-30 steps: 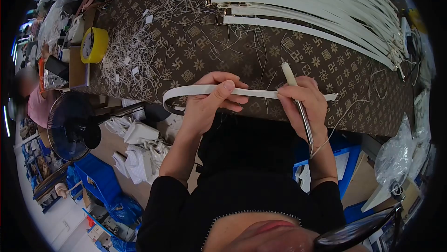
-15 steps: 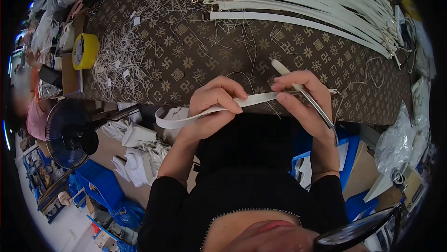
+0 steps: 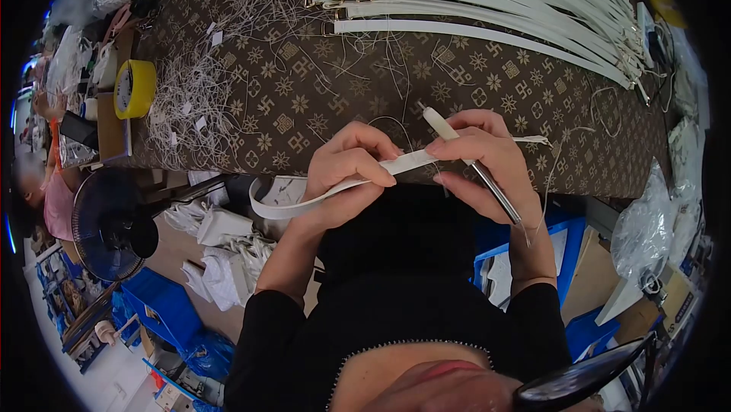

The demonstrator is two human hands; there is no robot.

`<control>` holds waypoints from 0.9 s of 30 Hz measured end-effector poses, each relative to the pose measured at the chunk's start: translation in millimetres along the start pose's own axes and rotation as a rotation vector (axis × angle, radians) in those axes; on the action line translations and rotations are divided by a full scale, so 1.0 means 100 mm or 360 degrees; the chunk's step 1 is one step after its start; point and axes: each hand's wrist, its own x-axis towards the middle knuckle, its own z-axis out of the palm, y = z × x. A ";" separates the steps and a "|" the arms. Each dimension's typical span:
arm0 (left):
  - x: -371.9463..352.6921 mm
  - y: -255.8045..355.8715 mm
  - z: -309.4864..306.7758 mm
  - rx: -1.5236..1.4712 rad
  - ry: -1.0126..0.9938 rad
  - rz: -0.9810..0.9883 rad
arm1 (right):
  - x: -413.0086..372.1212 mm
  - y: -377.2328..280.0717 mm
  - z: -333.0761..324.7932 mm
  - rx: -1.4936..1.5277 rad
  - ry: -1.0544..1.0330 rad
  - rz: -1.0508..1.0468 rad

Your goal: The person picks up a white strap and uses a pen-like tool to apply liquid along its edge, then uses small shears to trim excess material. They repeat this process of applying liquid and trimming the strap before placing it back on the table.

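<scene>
Two bare hands work close together over the near edge of the table (image 3: 502,111), with one white strap (image 3: 415,161) running between them. The left hand (image 3: 352,172) has its fingers curled closely on the strap, pinching it; the band passes under the bent fingers and shows again just right of their tips. To the left of that hand the strap swings out in a rounded loop, near the table's edge. The short flat stretch between the hands lies bare, tilted slightly up toward the right.

The right hand (image 3: 491,161) holds a pen-like tool (image 3: 486,176) slanting across its fingers, the pale end pointing far and left, the silver shaft coming down near the wrist. Its forward fingertips touch the strap at the far edge of that bare stretch, while the thumb sits nearer the body, apart from them. How firmly these fingers grip the strap, I cannot tell. The narrow end of the strap comes out beyond the knuckles on the right.

Farther off, a row of white straps (image 3: 487,20) with buckles lies across the table. To the left is a tangle of threads (image 3: 194,96), with a yellow tape roll (image 3: 135,89) just beyond its left side.
</scene>
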 end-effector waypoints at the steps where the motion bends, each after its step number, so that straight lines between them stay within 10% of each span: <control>1: 0.00 0.01 0.00 0.0007 -0.0004 -0.0013 | 0.01 -0.01 0.03 -0.0008 0.0056 -0.0015; 27: 0.02 0.00 0.01 0.0086 -0.0055 0.0137 | -0.12 0.12 0.12 0.0909 0.0672 0.0174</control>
